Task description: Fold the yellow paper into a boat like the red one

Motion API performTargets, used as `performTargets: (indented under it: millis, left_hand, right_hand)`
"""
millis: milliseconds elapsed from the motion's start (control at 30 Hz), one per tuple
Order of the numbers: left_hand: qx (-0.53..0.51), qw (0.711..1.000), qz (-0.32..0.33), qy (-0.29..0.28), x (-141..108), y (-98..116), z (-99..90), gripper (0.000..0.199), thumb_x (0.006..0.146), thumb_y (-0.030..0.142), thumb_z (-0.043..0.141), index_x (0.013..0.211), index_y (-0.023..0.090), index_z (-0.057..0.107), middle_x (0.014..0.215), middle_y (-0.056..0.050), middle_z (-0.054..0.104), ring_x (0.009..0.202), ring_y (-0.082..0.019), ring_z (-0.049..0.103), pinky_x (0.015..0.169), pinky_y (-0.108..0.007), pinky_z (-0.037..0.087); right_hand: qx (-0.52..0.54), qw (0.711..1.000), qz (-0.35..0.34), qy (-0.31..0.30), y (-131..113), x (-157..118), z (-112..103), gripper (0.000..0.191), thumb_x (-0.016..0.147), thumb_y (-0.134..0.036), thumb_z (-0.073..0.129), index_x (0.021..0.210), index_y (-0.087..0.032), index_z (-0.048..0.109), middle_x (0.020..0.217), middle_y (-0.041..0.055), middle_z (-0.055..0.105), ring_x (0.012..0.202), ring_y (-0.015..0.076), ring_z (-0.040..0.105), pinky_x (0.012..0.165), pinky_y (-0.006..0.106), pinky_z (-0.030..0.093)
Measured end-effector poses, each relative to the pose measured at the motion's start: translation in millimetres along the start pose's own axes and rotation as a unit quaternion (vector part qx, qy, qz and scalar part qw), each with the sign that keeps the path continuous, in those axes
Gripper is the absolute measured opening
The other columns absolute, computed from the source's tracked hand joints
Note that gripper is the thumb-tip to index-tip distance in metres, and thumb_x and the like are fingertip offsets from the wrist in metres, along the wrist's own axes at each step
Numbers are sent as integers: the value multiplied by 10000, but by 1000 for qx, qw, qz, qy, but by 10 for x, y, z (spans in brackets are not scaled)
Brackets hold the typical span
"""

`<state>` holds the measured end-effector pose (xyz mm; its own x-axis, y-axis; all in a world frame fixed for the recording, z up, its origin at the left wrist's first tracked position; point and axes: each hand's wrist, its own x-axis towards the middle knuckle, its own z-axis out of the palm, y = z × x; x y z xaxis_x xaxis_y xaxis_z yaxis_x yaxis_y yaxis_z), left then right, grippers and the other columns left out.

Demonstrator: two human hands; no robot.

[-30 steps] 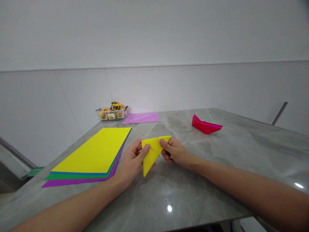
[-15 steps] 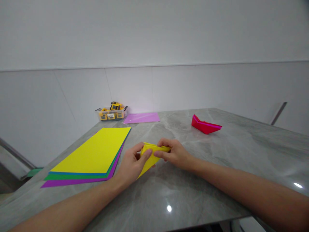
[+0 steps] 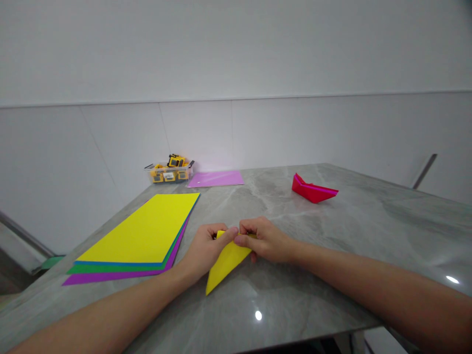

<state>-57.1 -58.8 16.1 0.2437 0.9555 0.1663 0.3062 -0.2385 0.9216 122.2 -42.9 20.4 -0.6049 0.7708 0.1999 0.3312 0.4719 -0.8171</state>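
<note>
A folded piece of yellow paper [image 3: 228, 260] is held between both hands just above the grey table. My left hand [image 3: 206, 248] grips its upper left edge, thumb lying on the front face. My right hand [image 3: 267, 240] pinches the upper right part with thumb and bent index finger. Both thumb tips nearly meet at the top edge. One pointed corner of the paper hangs down toward me, and its back side is hidden. Farther off to the right stands a folded red paper boat [image 3: 313, 189] with a pink-purple inner edge.
To the left lies a stack of coloured paper sheets [image 3: 143, 228], yellow on top with blue, green and purple below. A clear plastic box [image 3: 169, 173] of yellow and black toy pieces and a flat pink-purple sheet [image 3: 216, 178] are at the table's back, by the white wall.
Both hands have moved slightly toward me with the yellow paper. The paper has tilted so its lower point shows more, and the right hand's fingers are curled closer to the left thumb.
</note>
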Motion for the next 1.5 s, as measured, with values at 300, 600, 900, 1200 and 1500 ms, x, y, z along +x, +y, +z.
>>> performTargets:
  millis: [300,600,900,1200,1500]
  left_hand:
    - [97,992,58,-51,-29,49,3,440,833,478,498,588,134,622,537,9,483,557,-116,406,519,-225,276]
    - [-97,992,-27,-76,-34,5,-20,428,722,513,629,550,127,560,499,23,405,467,-82,333,445,-222,207]
    - [-82,996,-11,-37,-9,27,-9,425,729,504,623,550,122,567,499,21,428,462,-74,347,416,-207,221]
    - [-199,967,-115,-114,-22,-10,-4,335,767,434,632,872,142,505,747,-61,632,571,-195,672,462,-257,519]
    - [-100,979,-72,-165,-61,-36,0,384,798,540,540,793,168,443,597,5,605,339,-99,543,305,-159,369]
  right_hand:
    - [-99,988,-107,-47,-50,26,-7,169,811,-266,580,689,-154,541,579,-48,434,531,74,377,484,199,271]
    - [-24,999,-39,-29,0,18,29,324,865,-371,499,616,-167,465,533,-40,411,468,78,397,432,202,275]
    - [-14,998,-55,24,-33,46,56,373,846,-395,513,567,-163,427,542,-42,309,503,77,282,446,226,198]
    - [-34,993,39,104,173,104,-86,361,835,-413,503,571,-167,495,485,-18,466,411,93,443,360,196,292]
    - [-6,1000,9,-21,151,94,-133,354,807,-486,549,725,-142,556,636,-2,517,524,93,448,430,189,318]
